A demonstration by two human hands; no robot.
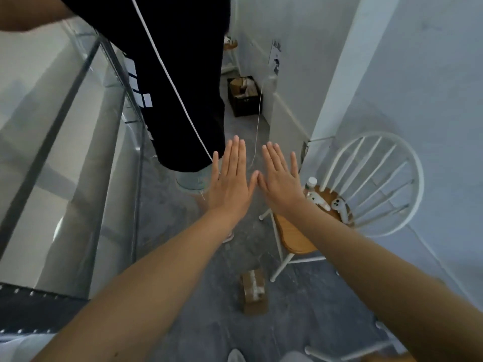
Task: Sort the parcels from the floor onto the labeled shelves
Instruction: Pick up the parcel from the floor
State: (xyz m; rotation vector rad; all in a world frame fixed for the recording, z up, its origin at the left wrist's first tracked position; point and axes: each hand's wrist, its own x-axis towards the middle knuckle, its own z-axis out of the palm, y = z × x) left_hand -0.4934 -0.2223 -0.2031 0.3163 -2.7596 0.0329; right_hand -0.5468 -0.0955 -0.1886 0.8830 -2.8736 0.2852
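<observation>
Both flat, empty hands, left hand (230, 181) and right hand (281, 178), spread wide; small brown cardboard parcel (254, 291) at six o'clock on the grey floor (308, 309) awaits sorting.

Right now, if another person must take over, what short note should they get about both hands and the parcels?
Left hand: open, flat, holding nothing.
Right hand: open, flat, holding nothing; the thumbs nearly touch.
Parcels: one brown parcel lies on the grey floor below the arms; a black crate with more brown items stands far down the aisle.
Done: nothing visible.
Left: pick up the parcel and shelve it; shelf labels are unreadable.
</observation>
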